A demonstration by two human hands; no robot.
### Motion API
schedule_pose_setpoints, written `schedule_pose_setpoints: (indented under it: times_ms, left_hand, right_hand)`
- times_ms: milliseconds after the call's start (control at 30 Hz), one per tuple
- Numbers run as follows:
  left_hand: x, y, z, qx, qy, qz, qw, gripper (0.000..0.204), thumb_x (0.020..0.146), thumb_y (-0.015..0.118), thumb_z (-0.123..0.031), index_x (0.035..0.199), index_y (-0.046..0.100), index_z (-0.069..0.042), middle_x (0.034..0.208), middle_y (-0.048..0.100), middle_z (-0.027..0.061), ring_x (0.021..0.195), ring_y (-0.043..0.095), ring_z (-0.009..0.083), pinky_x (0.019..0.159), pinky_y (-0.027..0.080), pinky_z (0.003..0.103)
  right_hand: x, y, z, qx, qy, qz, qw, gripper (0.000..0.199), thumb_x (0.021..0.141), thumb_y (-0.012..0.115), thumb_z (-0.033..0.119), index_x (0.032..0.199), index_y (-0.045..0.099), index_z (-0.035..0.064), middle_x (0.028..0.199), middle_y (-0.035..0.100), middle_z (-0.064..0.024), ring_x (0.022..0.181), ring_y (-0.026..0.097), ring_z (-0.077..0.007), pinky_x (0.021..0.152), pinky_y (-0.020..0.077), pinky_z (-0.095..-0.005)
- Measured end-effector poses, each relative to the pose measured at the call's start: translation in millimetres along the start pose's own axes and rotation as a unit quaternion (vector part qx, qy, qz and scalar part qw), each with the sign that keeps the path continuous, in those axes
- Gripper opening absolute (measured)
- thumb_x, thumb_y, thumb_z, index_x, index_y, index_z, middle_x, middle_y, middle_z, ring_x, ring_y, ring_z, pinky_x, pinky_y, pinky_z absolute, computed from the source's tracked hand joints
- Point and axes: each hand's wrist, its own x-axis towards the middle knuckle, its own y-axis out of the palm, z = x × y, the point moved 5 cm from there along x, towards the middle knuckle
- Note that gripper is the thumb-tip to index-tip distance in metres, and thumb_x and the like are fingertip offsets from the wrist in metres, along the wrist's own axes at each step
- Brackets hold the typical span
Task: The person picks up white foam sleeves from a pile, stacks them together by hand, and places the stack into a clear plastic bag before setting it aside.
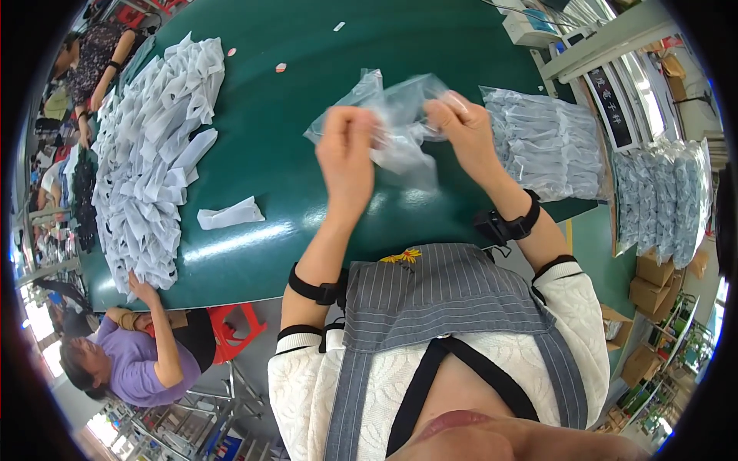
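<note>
Above the green table, both of my hands grip a clear plastic bag (407, 157), which is crumpled and partly blurred. My left hand (350, 150) is closed on its left side, fingers pinched together. On the other side, my right hand (465, 127) pinches the bag's upper right part. Whether anything lies inside the bag I cannot tell. A single folded pale grey cloth piece (231, 214) lies on the table left of my left hand. Just right of my right hand is a filled clear bag of grey folded pieces (546, 146).
A large heap of pale grey cloth pieces (154, 154) covers the table's left side. A person in purple (146, 361) sits there, one hand at the heap; another person (96, 65) stands at the far left. More packed bags (665, 203) and cardboard boxes (653, 284) are at the right.
</note>
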Motion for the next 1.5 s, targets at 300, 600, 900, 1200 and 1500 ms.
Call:
schedule_pose_setpoints:
  times_ms: [300,600,900,1200,1500]
  left_hand:
    - [-7,12,-18,0.085,0.016,0.062,0.994,0.01,0.095,0.054,-0.01,0.09,0.056,-0.001,0.075,0.058,0.006,0.071,0.057,0.0127,0.066,0.047,0.028]
    - [-66,86,-40,0.12,0.149,0.204,0.96,0.015,0.079,0.068,-0.012,0.087,0.058,-0.004,0.085,0.061,0.0144,0.082,0.061,0.0341,0.073,0.05,0.04]
    - [-56,-35,16,0.222,0.18,-0.087,0.954,0.074,0.067,0.082,-0.022,0.13,0.05,-0.001,0.134,0.048,0.0217,0.126,0.045,0.0389,0.103,0.037,0.043]
    - [-31,-87,79,-0.12,-0.125,-0.065,0.983,0.016,0.092,0.059,-0.02,0.095,0.061,-0.005,0.084,0.066,0.0143,0.081,0.066,0.028,0.068,0.051,0.037]
    - [3,-58,110,0.404,-0.023,0.055,0.913,0.019,0.091,0.06,-0.024,0.095,0.057,-0.005,0.069,0.061,0.0154,0.067,0.062,0.0324,0.059,0.047,0.043]
  right_hand:
    - [-29,-13,63,-0.414,-0.287,-0.083,0.86,0.021,0.084,0.063,0.001,0.105,0.06,0.0033,0.104,0.059,-0.0129,0.097,0.059,-0.0244,0.084,0.0475,-0.0322]
    - [15,136,-13,-0.708,-0.174,0.401,0.555,0.029,0.093,0.049,0.009,0.122,0.054,0.0022,0.117,0.06,-0.0124,0.111,0.056,-0.0242,0.09,0.0449,-0.0337]
    - [57,115,-90,-0.393,-0.457,0.119,0.789,0.035,0.091,0.053,0.021,0.122,0.049,0.0043,0.095,0.063,-0.009,0.086,0.062,-0.0279,0.068,0.0482,-0.0429]
    - [72,88,-85,-0.217,-0.041,0.213,0.952,0.046,0.091,0.054,0.018,0.134,0.044,0.0057,0.102,0.058,-0.0109,0.093,0.058,-0.0234,0.086,0.0467,-0.0346]
    - [1,95,5,-0.441,-0.101,0.522,0.723,0.035,0.085,0.06,0.011,0.119,0.056,0.0037,0.12,0.057,-0.0169,0.109,0.056,-0.0339,0.092,0.0469,-0.0414]
